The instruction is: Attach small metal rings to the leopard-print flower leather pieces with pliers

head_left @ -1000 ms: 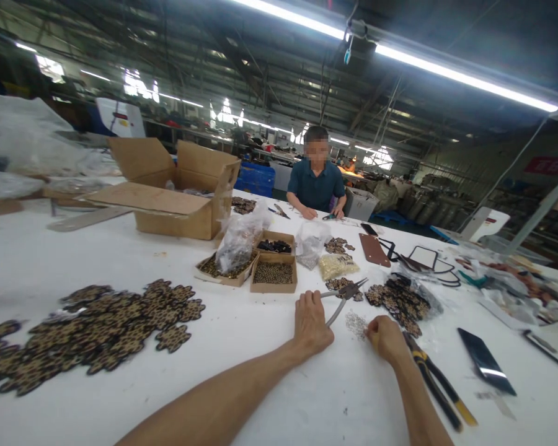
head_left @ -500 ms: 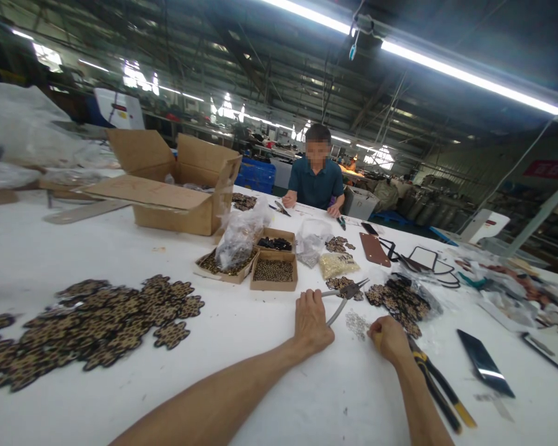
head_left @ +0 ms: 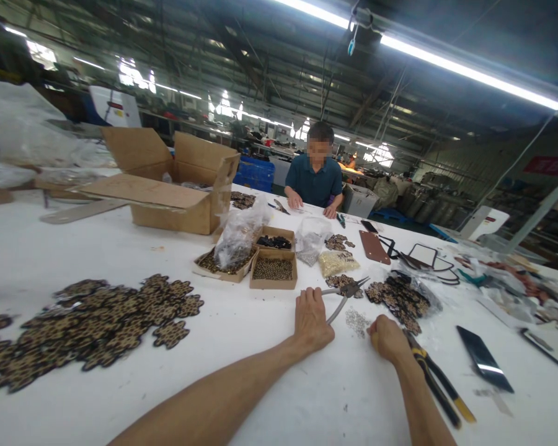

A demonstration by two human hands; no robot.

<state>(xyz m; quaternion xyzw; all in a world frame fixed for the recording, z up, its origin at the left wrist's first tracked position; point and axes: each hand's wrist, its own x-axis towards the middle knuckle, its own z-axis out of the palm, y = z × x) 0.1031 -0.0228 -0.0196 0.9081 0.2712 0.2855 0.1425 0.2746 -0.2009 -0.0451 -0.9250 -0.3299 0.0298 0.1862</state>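
Observation:
My left hand [head_left: 312, 319] is closed around a handle of grey-handled pliers [head_left: 351, 289], whose jaws stand apart and point to the right. My right hand [head_left: 387, 337] has its fingers pinched together low over the table, at the right edge of a small heap of silver rings [head_left: 357, 323]. Whatever its fingertips hold is hidden. Beside my right wrist lie larger pliers [head_left: 439, 381] with black and yellow handles. Flower-shaped leopard-print patches [head_left: 400, 300] are heaped just beyond that hand. A few similar patches lie under the jaws of the grey pliers.
A large pile of patches [head_left: 102, 322] covers the left of the white table. Small boxes of metal studs [head_left: 273, 270] and an open carton [head_left: 177, 214] stand behind it. A dark phone [head_left: 484, 359] lies at right. A co-worker [head_left: 314, 170] sits opposite.
My hands and the grey pliers have hardly moved. The co-worker's hands have shifted, one lowering toward the table, and the head is bent further down.

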